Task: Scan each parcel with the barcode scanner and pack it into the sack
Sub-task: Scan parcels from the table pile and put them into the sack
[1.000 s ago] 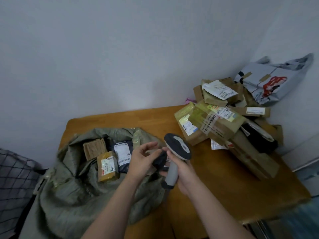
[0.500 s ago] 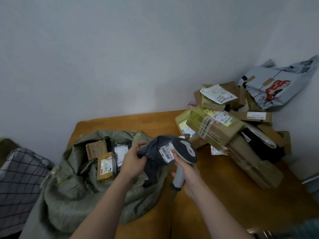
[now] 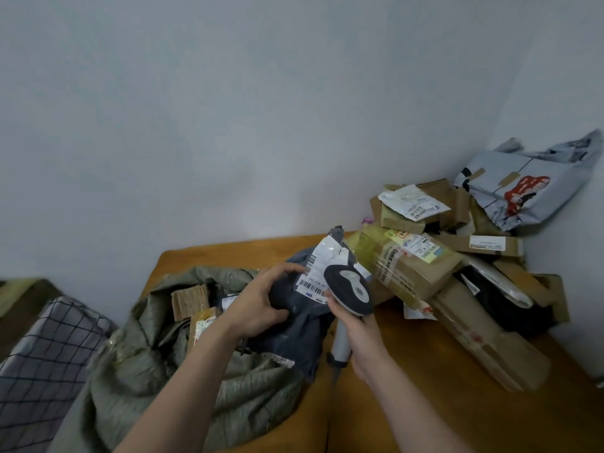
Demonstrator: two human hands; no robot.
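Higher than a moment ago, the dark parcel (image 3: pixel 304 325) stands over the open sack (image 3: pixel 147 371), which holds small boxes (image 3: pixel 189 300). The left hand (image 3: pixel 258 308) grips its lower half. Its long axis runs upright, with the label (image 3: pixel 318 273) facing the barcode scanner (image 3: pixel 348 289) just beside it, gripped upright by the right hand (image 3: pixel 362 341).

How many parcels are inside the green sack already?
3 that show: a ribbed cardboard parcel at the back, a yellow-taped box in front of it, and a dark parcel with a white label beside the left hand. More may lie hidden underneath.
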